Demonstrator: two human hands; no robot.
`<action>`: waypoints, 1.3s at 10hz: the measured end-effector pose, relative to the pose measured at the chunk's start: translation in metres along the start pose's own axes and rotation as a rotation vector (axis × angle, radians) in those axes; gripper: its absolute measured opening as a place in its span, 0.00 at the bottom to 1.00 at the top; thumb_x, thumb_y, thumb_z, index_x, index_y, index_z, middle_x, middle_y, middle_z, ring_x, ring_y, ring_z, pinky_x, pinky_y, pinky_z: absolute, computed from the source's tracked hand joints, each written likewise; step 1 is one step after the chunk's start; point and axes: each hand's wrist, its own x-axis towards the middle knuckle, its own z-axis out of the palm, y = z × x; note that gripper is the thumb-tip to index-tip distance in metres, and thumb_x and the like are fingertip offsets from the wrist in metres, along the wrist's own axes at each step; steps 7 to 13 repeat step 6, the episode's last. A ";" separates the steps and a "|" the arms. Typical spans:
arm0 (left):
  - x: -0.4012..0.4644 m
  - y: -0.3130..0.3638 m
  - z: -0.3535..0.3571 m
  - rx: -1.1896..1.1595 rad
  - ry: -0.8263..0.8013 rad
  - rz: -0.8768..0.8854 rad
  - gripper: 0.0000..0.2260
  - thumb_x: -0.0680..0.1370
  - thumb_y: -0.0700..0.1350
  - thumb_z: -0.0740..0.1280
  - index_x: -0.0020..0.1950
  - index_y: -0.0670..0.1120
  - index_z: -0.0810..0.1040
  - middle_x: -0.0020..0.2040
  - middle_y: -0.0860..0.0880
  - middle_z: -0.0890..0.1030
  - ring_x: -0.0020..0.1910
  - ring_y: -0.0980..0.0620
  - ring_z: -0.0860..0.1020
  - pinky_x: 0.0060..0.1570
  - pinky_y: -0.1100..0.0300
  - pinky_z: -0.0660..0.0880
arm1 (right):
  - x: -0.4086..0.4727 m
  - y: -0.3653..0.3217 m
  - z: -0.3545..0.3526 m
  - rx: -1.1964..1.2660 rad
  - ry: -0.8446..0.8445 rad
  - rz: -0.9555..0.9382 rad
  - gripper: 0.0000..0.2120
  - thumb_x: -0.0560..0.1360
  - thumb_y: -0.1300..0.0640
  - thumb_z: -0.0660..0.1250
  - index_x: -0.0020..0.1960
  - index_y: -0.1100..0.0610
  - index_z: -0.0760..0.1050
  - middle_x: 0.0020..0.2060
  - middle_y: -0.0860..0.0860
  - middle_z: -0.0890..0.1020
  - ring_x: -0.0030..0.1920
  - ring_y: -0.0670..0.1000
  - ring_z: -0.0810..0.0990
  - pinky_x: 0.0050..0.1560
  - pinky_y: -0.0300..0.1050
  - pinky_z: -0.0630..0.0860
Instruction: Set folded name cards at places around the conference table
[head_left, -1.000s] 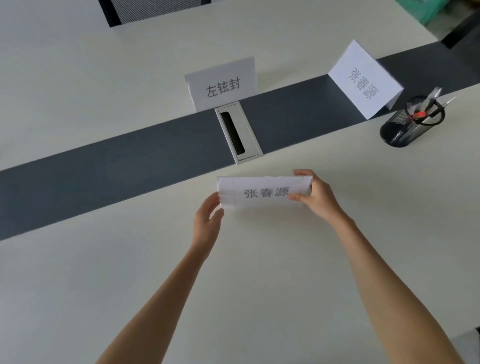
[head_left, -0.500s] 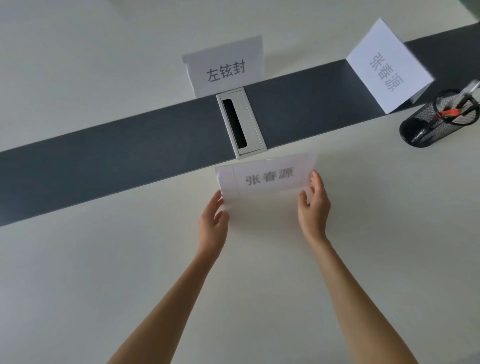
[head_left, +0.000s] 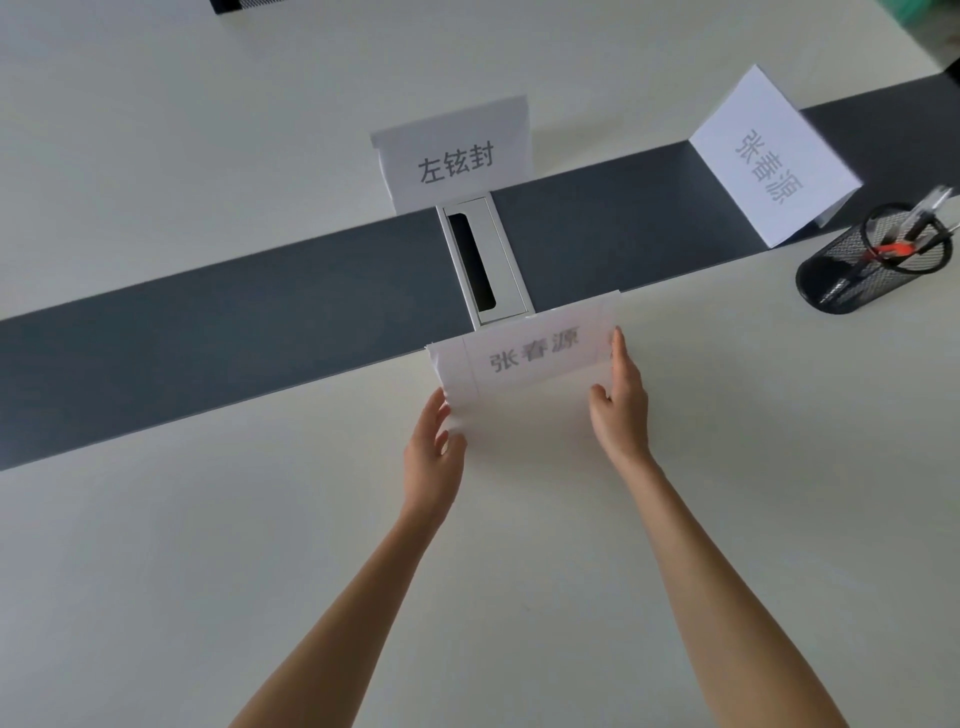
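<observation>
A white folded name card (head_left: 524, 358) with grey printed characters stands on the pale conference table (head_left: 208, 571), just in front of the dark centre strip. My left hand (head_left: 434, 447) touches its lower left corner with the fingers stretched out. On the other end, my right hand (head_left: 621, 400) lies along the card's right edge, thumb at the bottom front. Two more folded name cards stand further off: one (head_left: 457, 156) behind the cable box and one (head_left: 769, 156) at the right, turned sideways.
A metal cable box (head_left: 483, 260) with an open slot is set into the dark grey strip (head_left: 208, 332), right behind the held card. A black mesh pen cup (head_left: 862, 260) with scissors and pens stands at the right edge. A dark chair back shows at the top.
Both hands carried the card forward from mid-air and stood it on the table near the cable box. My right hand shifted from gripping the card's top corner to resting along its right edge.
</observation>
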 end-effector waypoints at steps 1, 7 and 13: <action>0.001 0.001 -0.002 -0.001 -0.018 -0.002 0.24 0.74 0.32 0.56 0.69 0.47 0.64 0.61 0.55 0.72 0.61 0.57 0.71 0.51 0.76 0.70 | 0.000 -0.001 0.001 -0.008 -0.010 0.015 0.36 0.70 0.74 0.52 0.74 0.56 0.48 0.74 0.53 0.59 0.73 0.53 0.58 0.71 0.42 0.56; -0.113 -0.070 -0.109 0.395 -0.021 0.195 0.23 0.70 0.47 0.59 0.53 0.77 0.67 0.55 0.81 0.69 0.55 0.77 0.69 0.56 0.77 0.67 | -0.196 0.063 0.024 -0.343 -0.169 -0.350 0.27 0.65 0.58 0.55 0.64 0.59 0.64 0.76 0.51 0.51 0.74 0.54 0.54 0.71 0.37 0.50; -0.113 -0.070 -0.109 0.395 -0.021 0.195 0.23 0.70 0.47 0.59 0.53 0.77 0.67 0.55 0.81 0.69 0.55 0.77 0.69 0.56 0.77 0.67 | -0.196 0.063 0.024 -0.343 -0.169 -0.350 0.27 0.65 0.58 0.55 0.64 0.59 0.64 0.76 0.51 0.51 0.74 0.54 0.54 0.71 0.37 0.50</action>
